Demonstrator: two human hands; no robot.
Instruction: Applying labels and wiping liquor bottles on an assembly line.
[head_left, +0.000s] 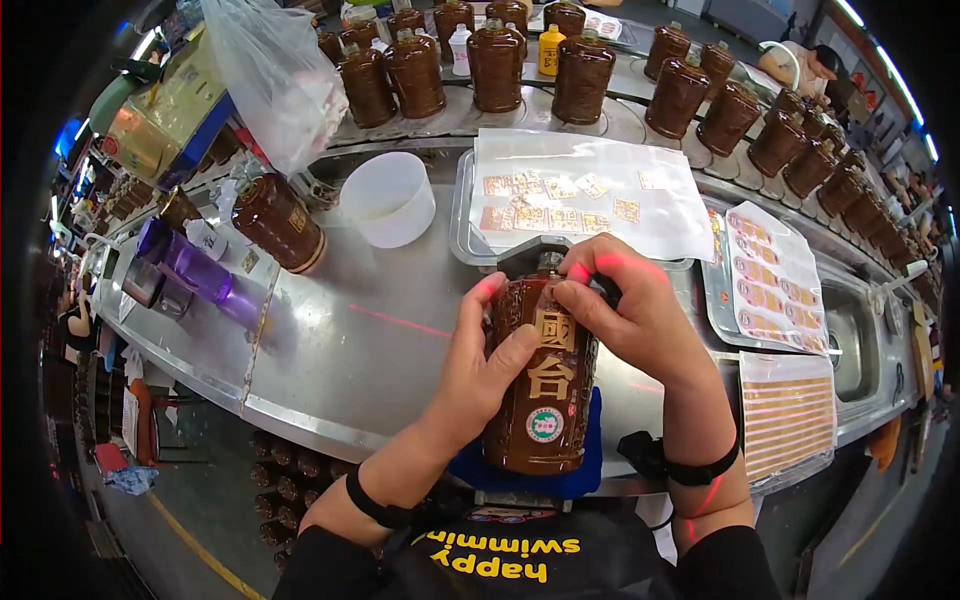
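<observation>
A brown glazed bottle (513, 420) with gold raised characters and a round green-and-white sticker stands before me on a blue cloth (594, 440). My left hand (480, 370) grips its left side, thumb across the front. At the shoulder, just beside the open neck, my right hand (610, 295) has thumb and forefinger pinched together; whatever lies between them is hidden. Thin red light lines cross my fingers and the steel table (340, 360). Just beyond the bottle, a tray holds a white backing sheet (590, 165) with several gold stickers.
Brown bottles (497, 65) line a conveyor along the back. Left are a white tub (388, 200), another brown bottle (280, 222), a purple drinking bottle (195, 268) and a plastic bag (275, 80). Right are sticker sheets (770, 270), a gold-striped sheet (788, 415) and a sink (855, 345).
</observation>
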